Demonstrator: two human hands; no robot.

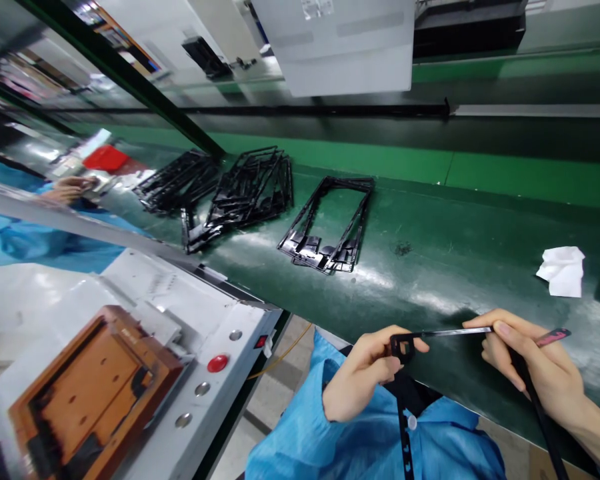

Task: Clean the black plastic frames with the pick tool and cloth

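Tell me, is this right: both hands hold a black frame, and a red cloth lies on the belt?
No: the head view shows the cloth is white, not red. The left hand and right hand do hold the black frame, and the cloth lies on the belt.

The thin frame [405, 437] is glossy black, as are the frame stacks [325, 233] on the dark green surface [430, 280]. Elsewhere: a white cloth [563, 270], blue sleeves [290, 440], a red button [217, 363] — and an orange-brown fixture [90, 387].
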